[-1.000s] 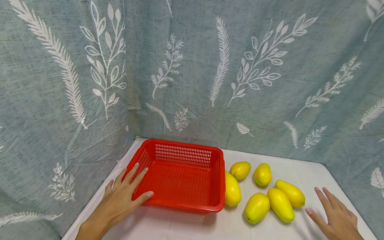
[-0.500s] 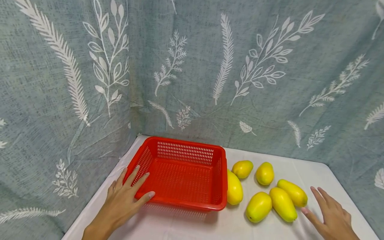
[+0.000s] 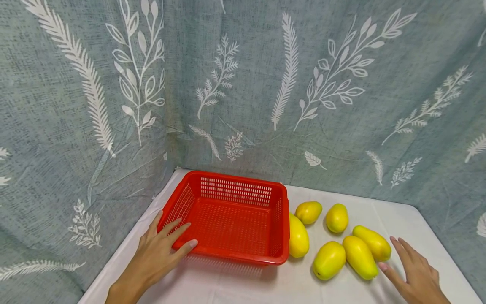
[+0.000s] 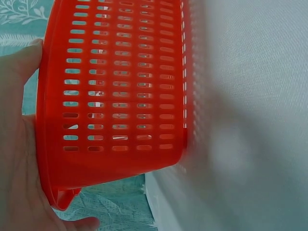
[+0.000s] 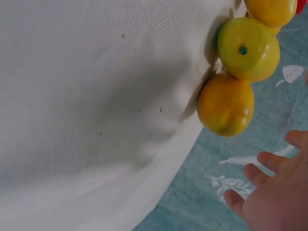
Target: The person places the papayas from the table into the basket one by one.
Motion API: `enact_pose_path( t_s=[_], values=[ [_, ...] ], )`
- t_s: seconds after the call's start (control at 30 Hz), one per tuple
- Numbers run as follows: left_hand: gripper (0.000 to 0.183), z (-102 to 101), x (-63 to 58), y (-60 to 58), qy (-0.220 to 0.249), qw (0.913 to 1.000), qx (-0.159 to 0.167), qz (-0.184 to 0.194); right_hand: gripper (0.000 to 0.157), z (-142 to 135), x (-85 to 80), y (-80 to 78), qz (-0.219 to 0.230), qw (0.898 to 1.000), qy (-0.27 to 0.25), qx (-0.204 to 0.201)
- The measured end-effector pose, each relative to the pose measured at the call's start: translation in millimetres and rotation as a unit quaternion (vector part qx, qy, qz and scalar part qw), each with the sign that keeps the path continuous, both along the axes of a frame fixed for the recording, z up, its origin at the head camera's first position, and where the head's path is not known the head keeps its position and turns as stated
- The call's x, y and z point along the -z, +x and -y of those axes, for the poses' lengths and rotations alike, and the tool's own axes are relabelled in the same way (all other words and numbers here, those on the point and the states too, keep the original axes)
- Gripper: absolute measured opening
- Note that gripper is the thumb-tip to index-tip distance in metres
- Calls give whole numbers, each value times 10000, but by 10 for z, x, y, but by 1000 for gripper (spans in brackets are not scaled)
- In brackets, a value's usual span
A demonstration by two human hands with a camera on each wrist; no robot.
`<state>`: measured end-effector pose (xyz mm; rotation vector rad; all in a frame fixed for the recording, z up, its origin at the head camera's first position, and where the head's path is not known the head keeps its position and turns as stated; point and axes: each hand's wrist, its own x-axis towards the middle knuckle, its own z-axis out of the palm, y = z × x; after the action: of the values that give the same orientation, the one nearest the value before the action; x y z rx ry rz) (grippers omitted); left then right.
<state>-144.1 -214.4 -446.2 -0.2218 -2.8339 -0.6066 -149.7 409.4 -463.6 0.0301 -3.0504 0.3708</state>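
A red plastic basket (image 3: 231, 226) with slotted walls stands on the white cloth with nothing in it. My left hand (image 3: 153, 249) rests on its near left corner, fingers spread and fairly straight over the rim; the left wrist view has the palm (image 4: 17, 159) against that rim. Several yellow mangoes (image 3: 360, 257) lie right of the basket, one of them partly hidden behind its right wall. Just right of the nearest mangoes, my right hand (image 3: 415, 270) hovers with relaxed, spread fingers, apart from the fruit and holding nothing. In the right wrist view, mangoes (image 5: 226, 105) appear beyond its fingertips.
A white cloth (image 3: 303, 291) covers the table. Blue-green curtains (image 3: 250, 84) with white leaf prints hang close behind it and along both sides. The basket sits near the table's left edge.
My right hand has moved left, closer to the mangoes. My left hand stays at the basket's corner, shifting only slightly. The head view has tilted a little; basket and mangoes stay in place.
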Motion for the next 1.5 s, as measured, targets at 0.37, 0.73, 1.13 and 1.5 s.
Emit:
enact_pose_path(
  t_s=[0.37,0.73,1.13,1.5],
  values=[
    [64,25,6,-16,44,9999,-8,-91,100,154,-42,-48,778,9896,-1174,285],
    [66,26,14,-3,57,10000,-24,-43,89,366,47,-74,317,9902,-1352,-138],
    [65,12,33,-13,151,9999,-2,-60,89,547,145,-214,475,9904,-1270,-278],
    [66,16,28,-9,110,9999,-11,-18,83,634,223,-247,-32,9914,-1205,-513]
  ],
)
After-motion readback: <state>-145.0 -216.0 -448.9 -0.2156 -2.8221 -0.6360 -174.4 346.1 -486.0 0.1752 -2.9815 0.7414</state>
